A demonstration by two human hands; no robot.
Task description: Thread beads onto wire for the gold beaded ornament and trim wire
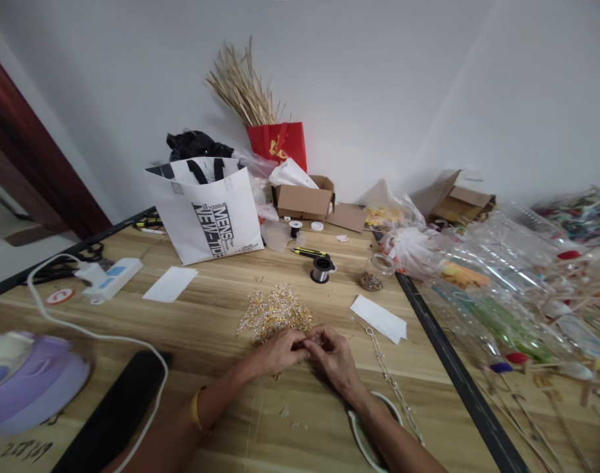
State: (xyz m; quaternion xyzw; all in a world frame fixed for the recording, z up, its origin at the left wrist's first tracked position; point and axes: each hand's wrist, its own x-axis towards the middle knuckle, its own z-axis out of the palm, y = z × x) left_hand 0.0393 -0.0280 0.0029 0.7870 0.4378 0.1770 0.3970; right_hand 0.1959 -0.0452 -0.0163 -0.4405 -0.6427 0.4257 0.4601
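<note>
My left hand (283, 350) and my right hand (333, 360) meet fingertip to fingertip over the wooden table. Both are closed in a pinch, and whatever lies between the fingers is too small to make out. Just beyond them spreads a heap of gold and clear beads (275, 307), close against my left hand. To the right, a beaded chain (386, 373) runs down the tabletop. A white-rimmed round dish (358, 433) is partly covered by my right forearm. A few small clear pieces (284, 412) lie below my hands.
Beyond the beads stand a wire spool (321, 269), a yellow-black cutter (310, 252) and a glass jar (377, 270). A white paper bag (209, 213) is at back left. A power strip (113, 279) trails a white cable (98, 336). Plastic bottles (497, 309) crowd the right.
</note>
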